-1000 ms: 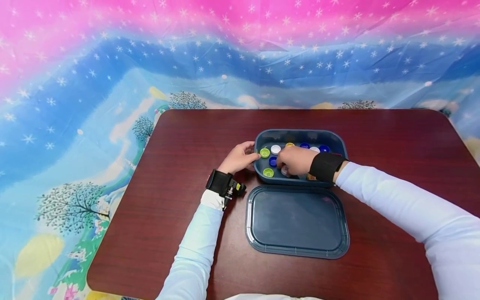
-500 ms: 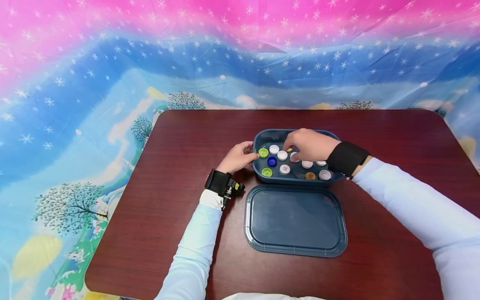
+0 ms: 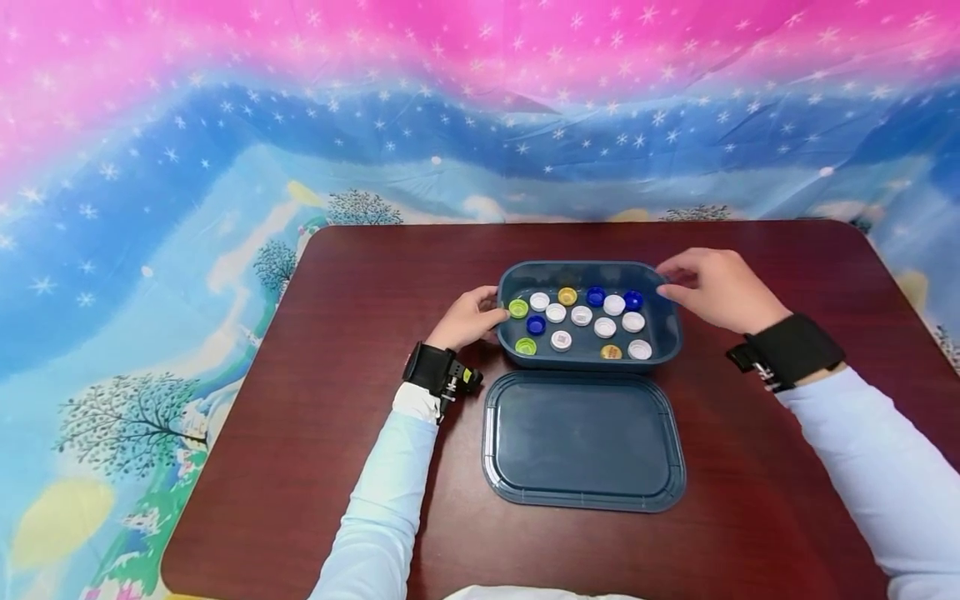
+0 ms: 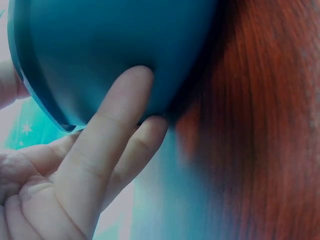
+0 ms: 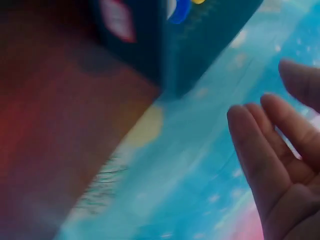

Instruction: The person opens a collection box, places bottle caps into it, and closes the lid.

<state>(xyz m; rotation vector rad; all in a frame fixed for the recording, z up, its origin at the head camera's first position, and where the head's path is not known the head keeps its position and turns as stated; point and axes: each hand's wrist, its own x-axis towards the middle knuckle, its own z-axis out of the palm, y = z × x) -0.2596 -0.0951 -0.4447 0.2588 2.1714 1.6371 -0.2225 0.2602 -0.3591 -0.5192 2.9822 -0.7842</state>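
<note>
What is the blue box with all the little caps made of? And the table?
The blue box looks like moulded plastic: smooth, slightly glossy walls with rounded corners and a rolled rim. The caps seem plastic too, in flat bright colours. The table looks like dark reddish wood or a wood-look laminate, with a streaky grain and soft shine.

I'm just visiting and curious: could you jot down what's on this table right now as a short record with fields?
Surface: dark red-brown table
Container: blue bin, open on top
Contents: bottle caps in white, blue, green and yellow, one layer on the bin floor, e.g. a white cap
Lid: blue lid, flat on the table, nearer the person than the bin
Left hand: fingers pressed on the bin's left wall, thumb at the rim
Right hand: empty, fingers relaxed, by the bin's far right corner
Backdrop: starry pink and blue cloth
</note>
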